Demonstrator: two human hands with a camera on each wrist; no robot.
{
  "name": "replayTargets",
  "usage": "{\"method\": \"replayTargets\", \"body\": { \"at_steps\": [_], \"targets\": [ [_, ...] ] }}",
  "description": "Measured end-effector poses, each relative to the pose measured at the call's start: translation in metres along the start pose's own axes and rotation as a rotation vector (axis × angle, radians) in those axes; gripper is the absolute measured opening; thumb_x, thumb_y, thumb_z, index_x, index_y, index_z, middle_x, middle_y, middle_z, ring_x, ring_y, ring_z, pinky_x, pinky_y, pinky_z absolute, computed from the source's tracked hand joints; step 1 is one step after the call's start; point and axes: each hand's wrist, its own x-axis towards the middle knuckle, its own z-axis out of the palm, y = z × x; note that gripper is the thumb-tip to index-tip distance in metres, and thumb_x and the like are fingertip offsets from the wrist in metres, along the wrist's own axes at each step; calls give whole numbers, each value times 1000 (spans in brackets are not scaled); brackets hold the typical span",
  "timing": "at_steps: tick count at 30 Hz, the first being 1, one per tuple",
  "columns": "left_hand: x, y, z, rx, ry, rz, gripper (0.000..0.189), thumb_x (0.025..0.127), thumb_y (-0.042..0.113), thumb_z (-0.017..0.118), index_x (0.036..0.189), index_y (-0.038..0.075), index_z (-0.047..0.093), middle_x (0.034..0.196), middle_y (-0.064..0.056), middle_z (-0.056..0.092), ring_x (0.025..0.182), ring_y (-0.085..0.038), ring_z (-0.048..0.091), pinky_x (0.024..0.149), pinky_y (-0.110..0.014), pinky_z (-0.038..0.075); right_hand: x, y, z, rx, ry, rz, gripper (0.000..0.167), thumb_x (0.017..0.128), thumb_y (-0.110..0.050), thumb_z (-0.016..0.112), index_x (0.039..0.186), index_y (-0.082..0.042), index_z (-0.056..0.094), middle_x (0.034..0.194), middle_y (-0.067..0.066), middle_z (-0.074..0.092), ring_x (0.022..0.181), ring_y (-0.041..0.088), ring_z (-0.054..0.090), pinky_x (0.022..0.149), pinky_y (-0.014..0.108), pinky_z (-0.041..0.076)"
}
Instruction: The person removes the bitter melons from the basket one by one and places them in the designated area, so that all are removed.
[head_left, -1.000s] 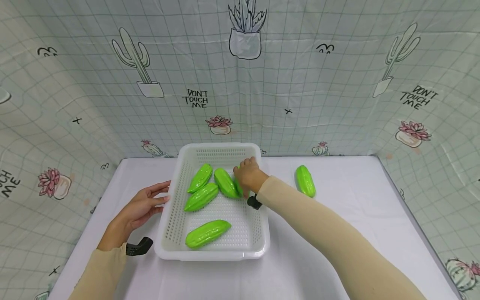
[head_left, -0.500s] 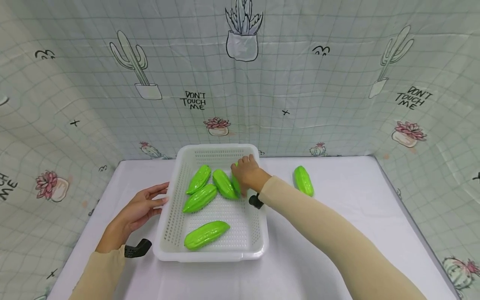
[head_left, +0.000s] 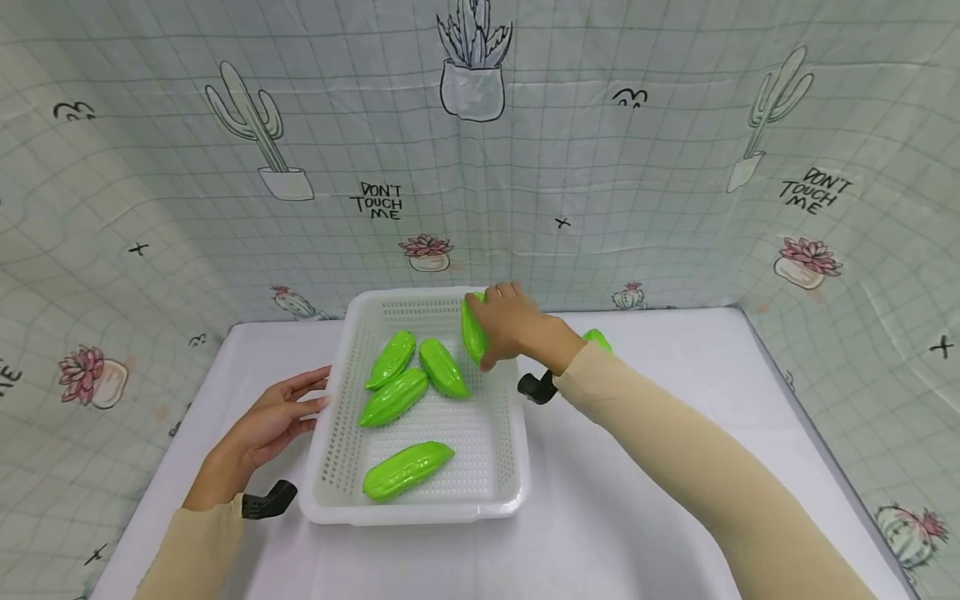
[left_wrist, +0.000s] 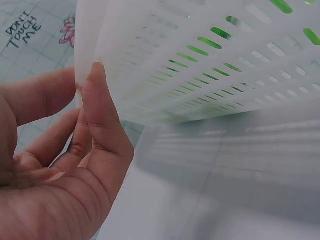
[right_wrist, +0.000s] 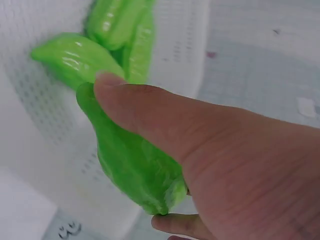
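Note:
My right hand [head_left: 512, 321] holds a glossy green ribbed star fruit [head_left: 473, 330] above the basket's far right rim. In the right wrist view the thumb lies along this star fruit [right_wrist: 132, 160], and a fingertip touches its lower end. My left hand [head_left: 279, 417] pinches the left rim of the white basket [head_left: 411, 512]. In the left wrist view an index finger [left_wrist: 102, 112] lies on the basket's outer wall, with the thumb [left_wrist: 45, 95] at the rim's edge. Inside the basket lie several more star fruits [head_left: 408, 471].
Another star fruit [head_left: 597, 338] lies on the white tabletop [head_left: 675, 375] to the right, mostly hidden by the right sleeve [head_left: 675, 458]. A patterned cloth backdrop [head_left: 525, 183] rises behind and beside the table. Slots pierce the basket's walls.
The right hand has lifted the star fruit up and away from the others, toward the basket's far right rim. The left hand stays at the left rim.

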Motion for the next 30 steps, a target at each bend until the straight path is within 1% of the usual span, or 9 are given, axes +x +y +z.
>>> {"method": "replayTargets", "body": {
  "at_steps": [5, 7, 10, 18, 24, 30],
  "targets": [
    [0, 0, 0, 7, -3, 0, 72, 106, 2, 60, 165, -9, 19, 125, 8, 58, 102, -7, 69, 81, -25, 59, -20, 24, -6, 93, 85, 6, 118, 81, -49, 91, 167, -3, 25, 161, 26, 39, 154, 44, 29, 129, 56, 17],
    [1, 0, 0, 12, -2, -2, 72, 106, 2, 60, 165, -8, 19, 126, 8, 58, 102, -7, 69, 81, -25, 59, -29, 36, -4, 107, 114, 15, 118, 80, -48, 92, 166, -2, 26, 160, 27, 40, 152, 46, 30, 128, 58, 18],
    [1, 0, 1, 17, 1, -4, 72, 106, 2, 60, 165, -8, 19, 127, 8, 57, 102, -6, 69, 81, -25, 59, -41, 54, 0, 117, 136, 35, 117, 80, -47, 92, 165, 0, 27, 160, 29, 39, 152, 47, 31, 127, 60, 20],
    [0, -1, 1, 25, -6, 4, 72, 106, 1, 60, 165, -8, 18, 126, 10, 57, 102, -7, 69, 81, -25, 59, -73, 100, 24, 170, 129, 125, 116, 81, -41, 93, 165, 2, 26, 162, 32, 34, 153, 51, 26, 126, 65, 17],
    [0, 0, 1, 23, 0, 1, 72, 106, 2, 61, 164, -8, 20, 126, 11, 57, 102, -7, 69, 81, -24, 59, -92, 132, 45, 205, 123, 165, 115, 81, -40, 92, 164, 4, 26, 161, 37, 33, 151, 58, 24, 123, 70, 18],
    [0, 1, 1, 1, 1, -5, 71, 105, 2, 62, 164, -7, 23, 125, 11, 59, 102, -7, 69, 81, -24, 59, -105, 163, 71, 225, 114, 187, 114, 80, -37, 93, 162, 8, 27, 156, 41, 37, 146, 62, 30, 120, 73, 23]
  ]
}}
